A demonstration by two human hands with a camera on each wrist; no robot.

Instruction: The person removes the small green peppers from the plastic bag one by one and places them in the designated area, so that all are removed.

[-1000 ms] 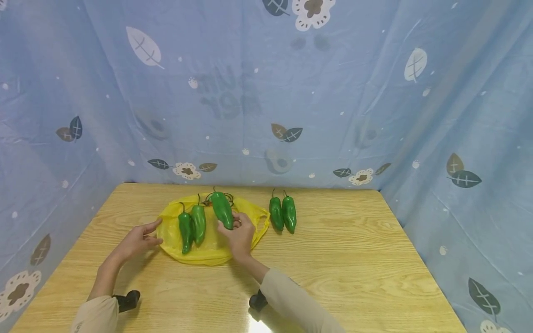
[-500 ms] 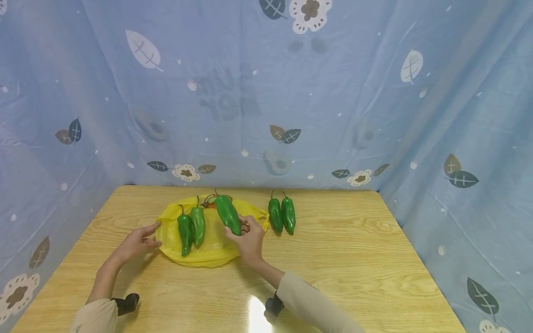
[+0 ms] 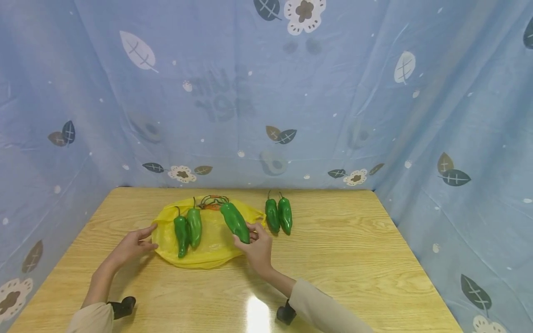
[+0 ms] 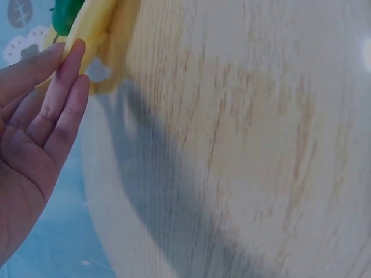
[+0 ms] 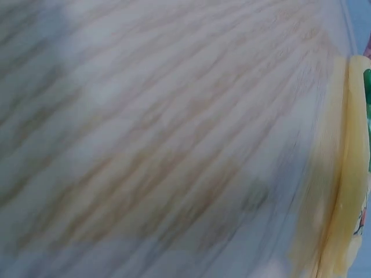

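Green pepper (image 3: 235, 223) in the right hand (image 3: 260, 247) has shifted right and a bit toward the person in the last 1 second. It's tilted over the right part of the yellow bag (image 3: 216, 231), thumb and fingers gripping its lower end. It no longer blocks the reddish stuff (image 3: 213, 207) at the bag's far edge, though I can't tell what that is. Left hand (image 3: 131, 245) hasn't really budged, pinching the bag's left rim. Both peppers on the bag (image 3: 194, 227) stayed put, same for the 2 peppers on the wooden table (image 3: 285, 215) just past the bag's right side. So imo the tally reads 2 on the bag, 1 in hand, 2 beside it.
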